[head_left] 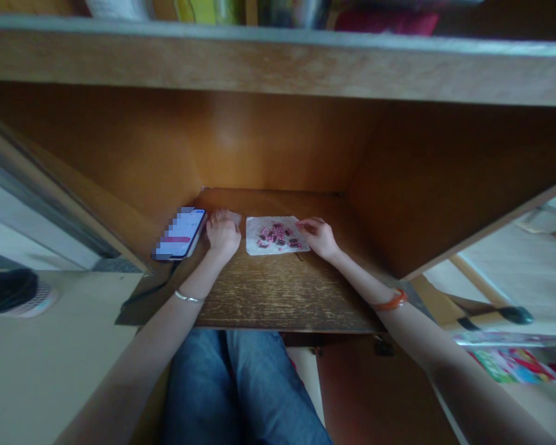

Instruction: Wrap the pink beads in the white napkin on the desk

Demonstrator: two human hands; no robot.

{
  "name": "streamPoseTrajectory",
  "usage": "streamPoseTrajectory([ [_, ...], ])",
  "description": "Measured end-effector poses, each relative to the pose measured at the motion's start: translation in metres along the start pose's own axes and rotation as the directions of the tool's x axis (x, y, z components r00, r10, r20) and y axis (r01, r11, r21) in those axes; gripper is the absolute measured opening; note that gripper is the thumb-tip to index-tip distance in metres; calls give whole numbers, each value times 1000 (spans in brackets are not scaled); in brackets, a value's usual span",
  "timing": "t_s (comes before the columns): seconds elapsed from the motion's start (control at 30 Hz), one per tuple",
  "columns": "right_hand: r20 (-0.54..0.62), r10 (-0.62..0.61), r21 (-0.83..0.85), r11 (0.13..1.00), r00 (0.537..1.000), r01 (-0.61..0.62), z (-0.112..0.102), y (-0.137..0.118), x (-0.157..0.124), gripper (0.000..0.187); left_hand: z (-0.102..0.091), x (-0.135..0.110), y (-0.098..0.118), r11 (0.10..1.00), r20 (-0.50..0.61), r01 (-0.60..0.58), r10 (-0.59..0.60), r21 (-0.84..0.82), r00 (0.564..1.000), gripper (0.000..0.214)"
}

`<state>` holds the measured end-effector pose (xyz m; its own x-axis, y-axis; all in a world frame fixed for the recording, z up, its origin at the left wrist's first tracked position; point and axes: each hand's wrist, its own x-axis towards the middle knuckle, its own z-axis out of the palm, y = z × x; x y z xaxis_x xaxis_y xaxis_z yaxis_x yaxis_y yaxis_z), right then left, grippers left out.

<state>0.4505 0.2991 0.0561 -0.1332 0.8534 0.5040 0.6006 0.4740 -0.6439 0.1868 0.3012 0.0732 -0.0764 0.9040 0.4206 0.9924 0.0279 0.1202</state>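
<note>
A white paper sheet or cloth (254, 241) lies flat on the wooden desktop, with a pile of small pink and dark beads (275, 233) in its middle. My right hand (319, 237) is at the sheet's right edge, thumb and fingers drawn together near the beads. Whatever may be between those fingertips is too small to make out. To the left of the sheet, my left hand (223, 233) rests palm down on the desk, its fingers laid out forward. A pale, filmy piece (235, 217) shows beside its fingers, partly covered by the hand.
A phone (183, 235) with a lit screen leans at the left, a dark cable running from it. Wooden side walls and a back panel (278, 142) enclose the desktop (278, 290). A shelf (278, 62) with several items crosses above. My legs (241, 383) are below the front edge.
</note>
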Motion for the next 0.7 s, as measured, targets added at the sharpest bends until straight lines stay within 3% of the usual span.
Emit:
streamPoseTrajectory([
  [0.27, -7, 16, 16, 1000, 1000, -16, 1, 5, 0, 24, -12, -4, 2, 999, -62, -37, 34, -35, 998, 61],
  [0.4, -26, 8, 22, 1000, 1000, -8, 0, 3, 0, 29, -15, 0, -1, 986, -183, -97, 72, -135, 980, 62],
  [0.47, -53, -10, -1, 1000, 999, 10, -2, -2, 0, 31, -14, 2, -1, 962, -301, -169, 100, -214, 949, 57],
  [0.53, -85, -52, -29, 998, 995, 49, -3, -11, -1, 31, -14, 2, 1, 910, -479, -308, 146, -279, 866, 55],
  [0.63, -54, -153, -30, 988, 987, 151, -5, -33, -6, 26, -18, -5, 12, 772, -744, -573, 207, -275, 635, 61],
  [0.67, -25, -193, -19, 981, 981, 192, -5, -41, -8, 25, -20, -10, 16, 725, -791, -636, 215, -264, 573, 63],
  [0.7, 10, -239, -3, 971, 971, 239, -5, -49, -11, 24, -22, -14, 21, 679, -809, -684, 228, -266, 541, 64],
])
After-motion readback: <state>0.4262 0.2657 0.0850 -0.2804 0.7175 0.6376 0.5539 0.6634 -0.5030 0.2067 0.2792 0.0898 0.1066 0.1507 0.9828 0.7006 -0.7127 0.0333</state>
